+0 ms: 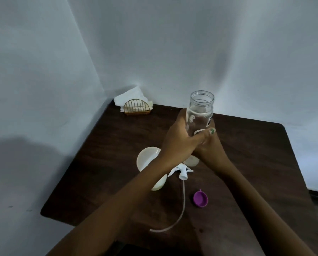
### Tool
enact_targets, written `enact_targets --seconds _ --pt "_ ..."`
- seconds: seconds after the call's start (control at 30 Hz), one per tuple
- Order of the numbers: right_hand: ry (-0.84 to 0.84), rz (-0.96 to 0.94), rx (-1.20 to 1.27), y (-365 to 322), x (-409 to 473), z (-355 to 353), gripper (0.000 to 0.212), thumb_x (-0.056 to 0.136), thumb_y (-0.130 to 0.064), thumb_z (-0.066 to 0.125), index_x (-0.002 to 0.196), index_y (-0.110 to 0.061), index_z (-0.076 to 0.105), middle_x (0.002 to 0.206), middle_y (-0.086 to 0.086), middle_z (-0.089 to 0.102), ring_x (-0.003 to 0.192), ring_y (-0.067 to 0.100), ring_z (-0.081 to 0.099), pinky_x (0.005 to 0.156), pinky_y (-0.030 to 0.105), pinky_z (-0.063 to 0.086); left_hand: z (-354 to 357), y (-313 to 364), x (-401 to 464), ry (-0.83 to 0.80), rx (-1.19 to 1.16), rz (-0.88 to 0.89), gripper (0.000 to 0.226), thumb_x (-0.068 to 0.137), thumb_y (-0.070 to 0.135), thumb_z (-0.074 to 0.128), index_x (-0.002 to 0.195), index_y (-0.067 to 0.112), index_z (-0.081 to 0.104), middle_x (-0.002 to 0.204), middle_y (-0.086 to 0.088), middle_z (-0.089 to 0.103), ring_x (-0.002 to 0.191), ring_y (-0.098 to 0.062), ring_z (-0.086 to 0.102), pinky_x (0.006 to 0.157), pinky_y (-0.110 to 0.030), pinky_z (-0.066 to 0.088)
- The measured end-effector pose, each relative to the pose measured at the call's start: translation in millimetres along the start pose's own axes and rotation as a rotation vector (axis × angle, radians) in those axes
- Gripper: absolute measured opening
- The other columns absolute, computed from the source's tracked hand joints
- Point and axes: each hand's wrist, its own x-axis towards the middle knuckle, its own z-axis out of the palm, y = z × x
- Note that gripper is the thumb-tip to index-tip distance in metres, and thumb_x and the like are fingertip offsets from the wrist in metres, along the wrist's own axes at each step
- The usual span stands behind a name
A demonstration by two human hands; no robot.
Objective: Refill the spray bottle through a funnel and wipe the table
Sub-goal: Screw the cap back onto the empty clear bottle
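A clear open bottle (200, 111) with a wide threaded mouth is held upright above the dark wooden table (256, 154). My left hand (180, 137) wraps its left side with the thumb across the front. My right hand (212, 148) grips it from below and behind. The white spray head (180, 170) with its long dip tube (174, 218) lies on the table under my left forearm. A cream funnel (147, 157) lies on its side to the left, partly hidden by that arm. A pale round object (191, 160) shows just under my hands.
A purple cap (200, 198) lies open side up near the table's middle. A gold wire holder with white napkins (134, 104) stands in the far left corner against the white wall. The table's left edge runs close to the wall.
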Motion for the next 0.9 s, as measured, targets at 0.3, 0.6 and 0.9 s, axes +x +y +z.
enact_targets --seconds 0.3,0.6,0.9 --pt "-0.233 0.466 -0.635 78.2 -46.0 -33.0 0.069 0.063 -0.035 0.085 0.121 -0.022 0.051 0.120 -0.001 0.047 0.118 0.021 0.043 0.099 0.039 0.041 -18.9 -2.9 17.7 0.030 -0.028 0.042 0.048 0.076 0.025 0.079 0.115 0.023 0.051 0.108 0.006 0.067 0.098 -0.008 0.067 0.089 -0.036 0.056" --pt "-0.494 0.708 -0.909 140.1 -107.1 -0.4 0.092 0.069 -0.031 0.080 0.144 -0.024 0.027 0.144 0.012 0.026 0.129 0.035 0.032 0.100 0.048 0.043 -24.4 -7.8 22.4 0.061 0.004 0.054 0.046 0.078 0.021 0.078 0.116 0.019 0.050 0.105 0.010 0.065 0.098 -0.002 0.065 0.083 -0.017 0.053" --pt "-0.361 0.559 -0.861 132.2 -77.3 -15.5 0.050 0.071 -0.029 0.077 0.113 -0.018 0.053 0.116 0.007 0.056 0.100 0.020 0.055 0.082 0.033 0.049 -26.1 -10.1 28.9 0.070 0.024 0.061 0.048 0.078 0.021 0.078 0.117 0.015 0.052 0.112 -0.001 0.066 0.102 -0.011 0.066 0.086 -0.023 0.054"
